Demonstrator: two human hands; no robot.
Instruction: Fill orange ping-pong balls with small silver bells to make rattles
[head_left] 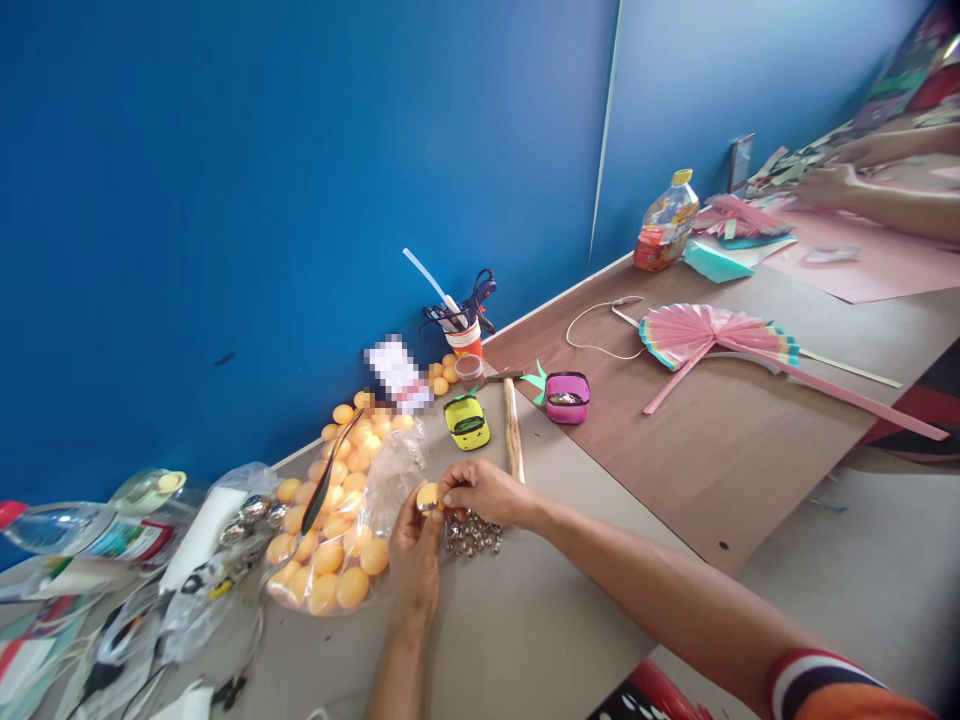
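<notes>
Left fingers and right fingers grasp a partly hidden orange ball.

Lt. orange ball — yel.-grn. pouch & magenta pouch, blk-edged — blue wall.

Table with silvery bits, pink fan

My head-worn feed looks forward and down onto the nearby left hand and right hand, facing the blue wall.
</notes>
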